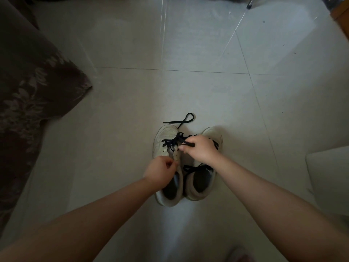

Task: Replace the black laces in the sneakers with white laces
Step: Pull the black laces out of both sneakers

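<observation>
Two white sneakers stand side by side on the tiled floor, toes pointing away from me. The left sneaker has a black lace partly loosened, and one free end trails in a loop past its toe. My left hand pinches the tongue and eyelet flap of this shoe. My right hand pinches a stretch of the black lace above the shoes and hides much of the right sneaker, whose black lace is still threaded. No white laces are in view.
A brown floral sofa or cushion fills the left side. A pale boxy object sits at the right edge. Metal furniture legs and a wooden piece stand at the far top. Open floor tiles lie ahead.
</observation>
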